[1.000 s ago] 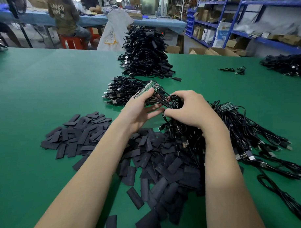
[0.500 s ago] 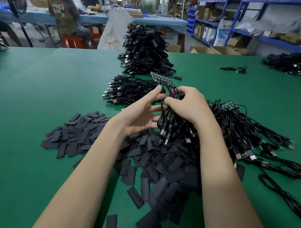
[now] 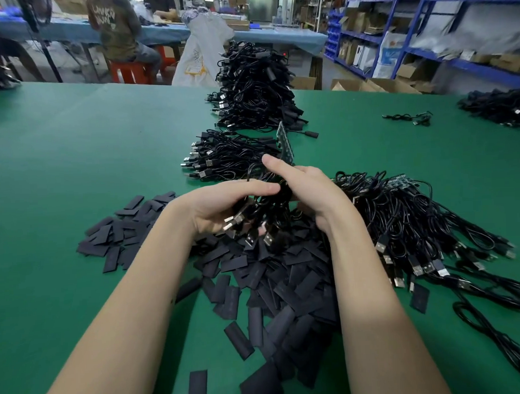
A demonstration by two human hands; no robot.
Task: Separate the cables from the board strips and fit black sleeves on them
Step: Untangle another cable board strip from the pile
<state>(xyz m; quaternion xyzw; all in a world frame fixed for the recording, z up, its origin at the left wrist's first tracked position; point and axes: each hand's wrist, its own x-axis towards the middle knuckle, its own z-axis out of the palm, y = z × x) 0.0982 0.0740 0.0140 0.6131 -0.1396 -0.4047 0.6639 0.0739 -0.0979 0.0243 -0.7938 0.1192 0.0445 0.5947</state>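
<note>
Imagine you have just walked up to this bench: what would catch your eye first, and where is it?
Two hands, left and right, meet mid-frame around a cable bundle, its board strip sticking up behind the fingers. Below them a heap of black sleeves spreads over the green table. A tall cable pile stands at the far edge.

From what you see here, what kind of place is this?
Most likely a small assembly workshop or factory floor. Piles of black USB cables and loose black sleeves cover a green worktable, and blue storage shelves hold cardboard boxes behind.
</note>
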